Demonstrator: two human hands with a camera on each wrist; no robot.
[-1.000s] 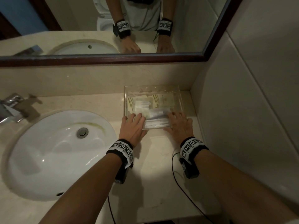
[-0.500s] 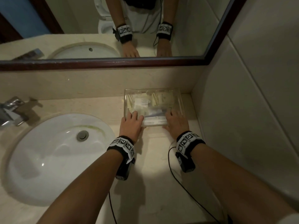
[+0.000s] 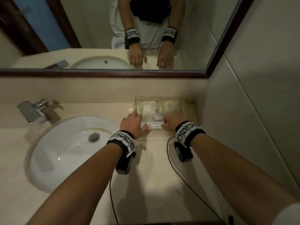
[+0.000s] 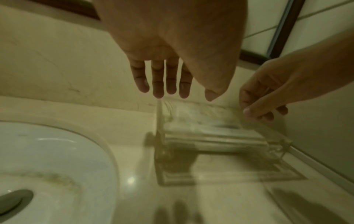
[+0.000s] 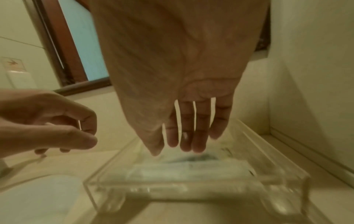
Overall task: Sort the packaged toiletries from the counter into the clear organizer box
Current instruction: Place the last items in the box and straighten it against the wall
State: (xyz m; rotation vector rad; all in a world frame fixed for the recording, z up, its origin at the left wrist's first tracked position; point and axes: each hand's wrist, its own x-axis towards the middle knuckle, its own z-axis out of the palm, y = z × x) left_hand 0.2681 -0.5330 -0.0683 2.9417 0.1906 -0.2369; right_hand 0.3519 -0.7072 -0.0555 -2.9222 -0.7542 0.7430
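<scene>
The clear organizer box (image 3: 185,108) stands in the counter's back right corner, against the back wall. Several pale toiletry packets (image 3: 154,109) lie flat inside it. My left hand (image 3: 135,118) hovers over the box's near left corner with its fingers relaxed and nothing in them. My right hand (image 3: 168,121) hovers over the near right part, also empty. The left wrist view has the left hand (image 4: 172,91) hanging straight-fingered above the box (image 4: 210,136). In the right wrist view the right hand (image 5: 178,145) hangs above the box wall (image 5: 191,189) and the packets (image 5: 182,171).
A white sink basin (image 3: 65,151) fills the counter's left side, with a chrome faucet (image 3: 34,111) behind it. A framed mirror (image 3: 103,73) runs above the back wall. The tiled side wall (image 3: 243,127) stands close on the right. A black cable (image 3: 168,153) trails over the counter.
Both hands lay on the box's near edge before; now they are raised just off it with fingers loose. The head view has tilted up a little.
</scene>
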